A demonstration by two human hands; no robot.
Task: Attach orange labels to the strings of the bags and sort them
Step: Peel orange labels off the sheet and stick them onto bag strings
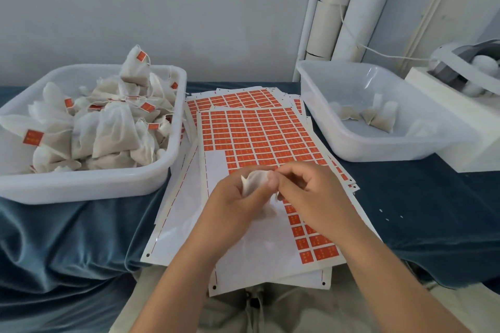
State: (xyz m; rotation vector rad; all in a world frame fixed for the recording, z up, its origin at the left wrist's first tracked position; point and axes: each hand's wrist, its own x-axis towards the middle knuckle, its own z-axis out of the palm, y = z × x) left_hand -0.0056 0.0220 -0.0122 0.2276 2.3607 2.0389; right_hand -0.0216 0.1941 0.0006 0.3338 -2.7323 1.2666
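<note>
Bag (pixel 253 183): one, soft white mesh pouch, crumpled, near centre over the sheets, between both hands.
Left hand (pixel 232 205): curled round its lower side.
Right hand (pixel 311 192): fingertips pinch its right edge.
Label sheets (pixel 259 132): several stacked, glossy white, with grids of small orange rectangles.
Left tub (pixel 81 186): one, white plastic, heaped with tagged bags (pixel 113 129).
Right tub (pixel 378 148): one, translucent, holding about four untagged bags (pixel 378 116).

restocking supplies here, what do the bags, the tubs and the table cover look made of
Bags: thin white non-woven fabric or filter paper, matte and slightly see-through, as tan filling shows through.
Tubs: translucent white plastic, smooth and glossy, with glints on the walls.
Cover: blue velvet-like cloth, judging by the soft sheen along its folds.
</note>
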